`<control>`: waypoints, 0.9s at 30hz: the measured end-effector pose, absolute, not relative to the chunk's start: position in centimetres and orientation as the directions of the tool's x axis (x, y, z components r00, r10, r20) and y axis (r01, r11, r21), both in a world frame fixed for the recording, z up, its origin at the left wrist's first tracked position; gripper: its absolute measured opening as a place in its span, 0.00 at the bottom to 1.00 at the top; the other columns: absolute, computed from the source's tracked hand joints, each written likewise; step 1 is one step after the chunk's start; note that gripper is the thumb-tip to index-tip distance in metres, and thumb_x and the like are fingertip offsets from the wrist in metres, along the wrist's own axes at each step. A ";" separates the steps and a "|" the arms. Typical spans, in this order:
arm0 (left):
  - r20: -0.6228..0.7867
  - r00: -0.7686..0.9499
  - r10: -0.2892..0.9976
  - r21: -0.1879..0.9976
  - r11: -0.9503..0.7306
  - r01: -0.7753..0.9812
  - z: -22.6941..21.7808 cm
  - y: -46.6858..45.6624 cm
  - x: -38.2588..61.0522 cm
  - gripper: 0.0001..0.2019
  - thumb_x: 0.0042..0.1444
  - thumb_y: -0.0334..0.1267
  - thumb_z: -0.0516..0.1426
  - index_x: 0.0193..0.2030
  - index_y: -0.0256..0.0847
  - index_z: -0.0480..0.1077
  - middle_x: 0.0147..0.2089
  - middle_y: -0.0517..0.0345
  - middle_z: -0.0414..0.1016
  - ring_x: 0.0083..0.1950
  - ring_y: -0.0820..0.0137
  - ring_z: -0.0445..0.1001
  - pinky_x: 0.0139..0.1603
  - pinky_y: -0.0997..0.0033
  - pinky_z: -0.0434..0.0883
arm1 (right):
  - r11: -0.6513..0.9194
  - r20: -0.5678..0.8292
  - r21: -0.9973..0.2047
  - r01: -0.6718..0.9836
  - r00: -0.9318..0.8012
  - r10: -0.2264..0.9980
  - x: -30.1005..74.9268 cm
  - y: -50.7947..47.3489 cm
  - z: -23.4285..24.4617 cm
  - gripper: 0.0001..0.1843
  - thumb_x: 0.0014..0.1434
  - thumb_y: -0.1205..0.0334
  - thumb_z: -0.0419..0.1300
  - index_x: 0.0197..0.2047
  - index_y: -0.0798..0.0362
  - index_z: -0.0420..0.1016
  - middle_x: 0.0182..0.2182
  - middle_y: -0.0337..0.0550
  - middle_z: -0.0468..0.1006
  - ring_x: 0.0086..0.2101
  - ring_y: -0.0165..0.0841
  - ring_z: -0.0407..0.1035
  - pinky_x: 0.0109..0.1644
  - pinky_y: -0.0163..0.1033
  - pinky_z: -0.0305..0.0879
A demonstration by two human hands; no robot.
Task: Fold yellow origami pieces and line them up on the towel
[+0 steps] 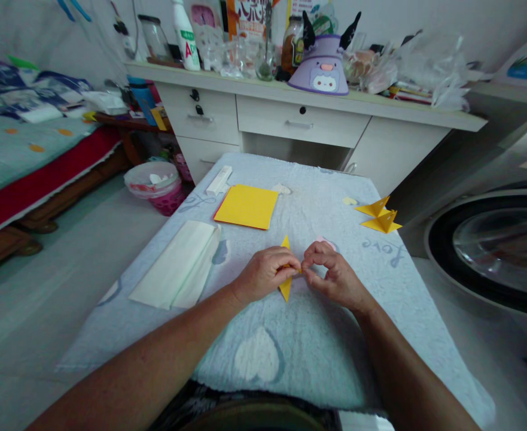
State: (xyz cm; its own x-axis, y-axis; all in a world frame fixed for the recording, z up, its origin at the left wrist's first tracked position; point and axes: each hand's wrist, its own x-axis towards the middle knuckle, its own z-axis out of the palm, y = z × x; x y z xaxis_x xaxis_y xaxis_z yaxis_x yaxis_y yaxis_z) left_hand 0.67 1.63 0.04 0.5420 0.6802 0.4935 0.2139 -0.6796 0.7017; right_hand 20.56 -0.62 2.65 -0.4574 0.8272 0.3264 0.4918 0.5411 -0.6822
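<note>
A: Head view, quick. Where's the piece being handled?
B: The small, pointed, folded yellow paper piece (286, 290) is at the middle of the table, under the left hand (267, 272), its two sharp ends sticking out beyond and below the fingers.
A: Fingers?
B: Left thumb and forefinger are together, clamped on the paper. Right hand (335, 272): thumb and forefinger curve round with a gap between, tips by the paper's small inner point; can't tell if they grip it.
A: Surface?
B: Pale blue patterned tablecloth (326, 353).
A: What else is on it?
B: Stack of square yellow paper sheets (246, 206) beyond the left hand, a slim white oblong box (219, 181) just beside it. Pale, flat, folded sheet (173, 266) left of the hand, material unclear. Two folded yellow paper shapes (383, 223) near the right edge, close together.
</note>
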 end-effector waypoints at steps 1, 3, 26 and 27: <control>0.489 0.543 0.683 0.711 -0.673 0.206 0.0 1.7 0.7 0.05 0.59 0.29 0.57 0.34 0.39 0.73 0.34 0.57 0.77 0.37 0.71 0.75 0.42 0.71 0.70 | 0.541 0.327 -0.682 0.492 -0.457 0.827 20.5 -0.6 2.7 0.05 0.55 0.69 0.60 0.30 0.50 0.73 0.31 0.40 0.72 0.37 0.35 0.66 0.48 0.45 0.58; 0.475 0.544 0.692 0.728 -0.656 0.198 0.0 1.7 0.6 0.05 0.58 0.29 0.57 0.34 0.39 0.74 0.34 0.57 0.77 0.37 0.71 0.75 0.41 0.72 0.70 | 0.544 0.327 -0.679 0.494 -0.460 0.825 20.5 -0.6 2.7 0.04 0.55 0.68 0.59 0.30 0.50 0.73 0.31 0.40 0.72 0.37 0.35 0.66 0.48 0.45 0.58; 0.496 0.542 0.678 0.666 -0.698 0.264 -0.2 1.7 0.6 0.04 0.56 0.28 0.57 0.34 0.40 0.73 0.33 0.57 0.77 0.37 0.70 0.74 0.40 0.72 0.70 | 0.549 0.331 -0.652 0.522 -0.456 0.826 20.3 -0.7 2.7 0.05 0.60 0.64 0.58 0.31 0.50 0.72 0.31 0.41 0.73 0.37 0.35 0.66 0.47 0.45 0.58; 0.500 0.539 0.678 0.666 -0.699 0.262 -0.1 1.7 0.5 0.04 0.56 0.28 0.57 0.34 0.40 0.73 0.33 0.57 0.77 0.37 0.70 0.74 0.40 0.72 0.69 | 0.554 0.340 -0.647 0.524 -0.452 0.825 20.3 -0.7 2.6 0.05 0.60 0.64 0.58 0.32 0.50 0.72 0.31 0.41 0.73 0.37 0.35 0.66 0.48 0.46 0.57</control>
State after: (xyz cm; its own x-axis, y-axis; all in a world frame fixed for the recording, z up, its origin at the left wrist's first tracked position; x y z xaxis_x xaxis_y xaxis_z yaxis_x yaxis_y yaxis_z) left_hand 0.54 1.70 -0.13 0.5392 0.6778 0.4998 0.2617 -0.6989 0.6656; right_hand 20.30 -0.74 2.65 -0.4518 0.8247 0.3401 0.5236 0.5538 -0.6474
